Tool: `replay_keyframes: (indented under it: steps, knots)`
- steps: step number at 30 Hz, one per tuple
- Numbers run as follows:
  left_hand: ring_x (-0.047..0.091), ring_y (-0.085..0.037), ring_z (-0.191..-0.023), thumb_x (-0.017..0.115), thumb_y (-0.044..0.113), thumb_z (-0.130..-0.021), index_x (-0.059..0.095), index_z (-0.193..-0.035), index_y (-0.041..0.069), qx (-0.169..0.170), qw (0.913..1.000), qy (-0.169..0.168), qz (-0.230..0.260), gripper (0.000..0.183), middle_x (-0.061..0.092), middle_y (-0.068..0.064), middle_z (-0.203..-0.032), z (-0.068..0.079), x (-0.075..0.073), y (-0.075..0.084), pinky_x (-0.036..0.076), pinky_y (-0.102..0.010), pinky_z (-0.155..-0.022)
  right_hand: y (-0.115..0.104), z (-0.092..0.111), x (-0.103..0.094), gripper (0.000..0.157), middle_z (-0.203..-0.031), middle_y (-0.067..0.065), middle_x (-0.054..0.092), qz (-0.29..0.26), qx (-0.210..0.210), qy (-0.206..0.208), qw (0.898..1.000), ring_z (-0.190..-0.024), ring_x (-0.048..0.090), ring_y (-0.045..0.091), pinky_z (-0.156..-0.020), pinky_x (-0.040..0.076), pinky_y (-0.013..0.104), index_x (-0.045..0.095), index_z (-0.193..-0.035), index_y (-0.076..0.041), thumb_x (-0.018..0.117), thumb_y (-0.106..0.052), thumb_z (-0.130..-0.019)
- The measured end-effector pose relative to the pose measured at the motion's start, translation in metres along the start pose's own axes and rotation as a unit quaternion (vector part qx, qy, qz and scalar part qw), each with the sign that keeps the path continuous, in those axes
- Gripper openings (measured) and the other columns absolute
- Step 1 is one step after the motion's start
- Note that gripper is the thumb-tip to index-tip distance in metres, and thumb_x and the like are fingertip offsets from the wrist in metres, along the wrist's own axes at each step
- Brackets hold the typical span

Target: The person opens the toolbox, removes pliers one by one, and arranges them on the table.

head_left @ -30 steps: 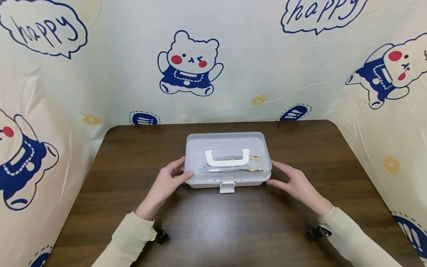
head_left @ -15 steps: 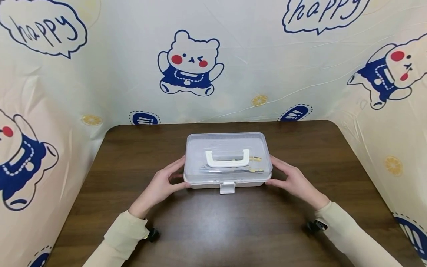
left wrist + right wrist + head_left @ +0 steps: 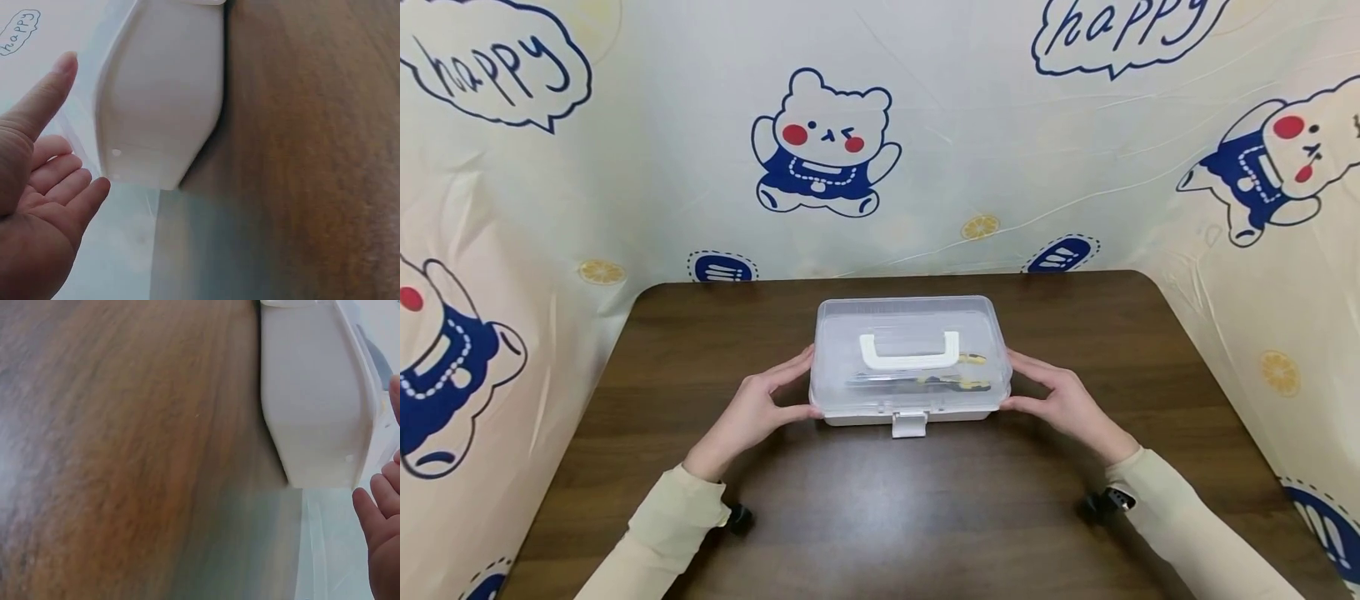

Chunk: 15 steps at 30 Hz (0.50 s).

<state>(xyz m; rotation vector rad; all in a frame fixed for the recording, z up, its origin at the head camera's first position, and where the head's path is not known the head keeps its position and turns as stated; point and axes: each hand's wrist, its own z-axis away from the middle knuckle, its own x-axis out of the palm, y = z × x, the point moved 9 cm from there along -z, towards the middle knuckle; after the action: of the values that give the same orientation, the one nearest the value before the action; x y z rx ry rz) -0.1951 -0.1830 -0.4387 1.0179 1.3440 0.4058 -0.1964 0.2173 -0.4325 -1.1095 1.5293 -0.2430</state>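
A plastic storage box (image 3: 910,321) with a see-through lid, a white handle (image 3: 910,360) and a white front latch (image 3: 910,424) sits on the table, its lid down. Through the lid show blurred items with yellow and black parts (image 3: 958,384). My left hand (image 3: 748,417) touches the box's left side, thumb at the front corner, fingers fairly straight along the side. On the opposite side my right hand (image 3: 1063,404) rests the same way. Both wrist views show the pale box ends (image 3: 162,94) beside extended fingers.
The dark wooden table (image 3: 880,517) reaches back to a cloth backdrop (image 3: 700,150) printed with bears, which also hangs at both sides. Black wrist cameras (image 3: 740,519) sit under both sleeves.
My left thumb has slid off the lid's edge to the box's front corner. The box has shifted very slightly, and the yellow and black items inside lie differently.
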Motion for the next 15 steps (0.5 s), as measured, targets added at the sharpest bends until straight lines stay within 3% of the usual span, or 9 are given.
replay_keyframes:
  steps: [7, 15]
  knots:
    - [0.05, -0.032, -0.142, 0.091, 0.026, -0.081, 0.059, -0.148, 0.012, -0.016, 0.9996, 0.011, 0.022, 0.075, 0.053, -0.003, -0.155, -0.004, -0.012, 0.004, 0.045, -0.055, -0.112, 0.0, -0.004, -0.009, 0.06, -0.138, 0.02, 0.065, -0.049, 0.041, 0.024, 0.998, -0.125, 0.051, -0.013, -0.103, 0.041, 0.006, 0.069, -0.134, 0.001, 0.09, -0.001, -0.077]
    - [0.06, -0.033, -0.132, 0.09, 0.02, -0.083, 0.067, -0.139, 0.009, -0.032, 0.9978, 0.042, 0.04, 0.062, 0.064, -0.01, -0.142, -0.012, -0.029, 0.012, 0.047, -0.053, -0.11, 0.004, -0.011, -0.017, 0.053, -0.138, 0.02, 0.065, -0.089, 0.118, 0.032, 0.988, -0.117, 0.055, -0.014, -0.094, 0.051, 0.012, 0.069, -0.133, 0.001, 0.087, -0.007, -0.085]
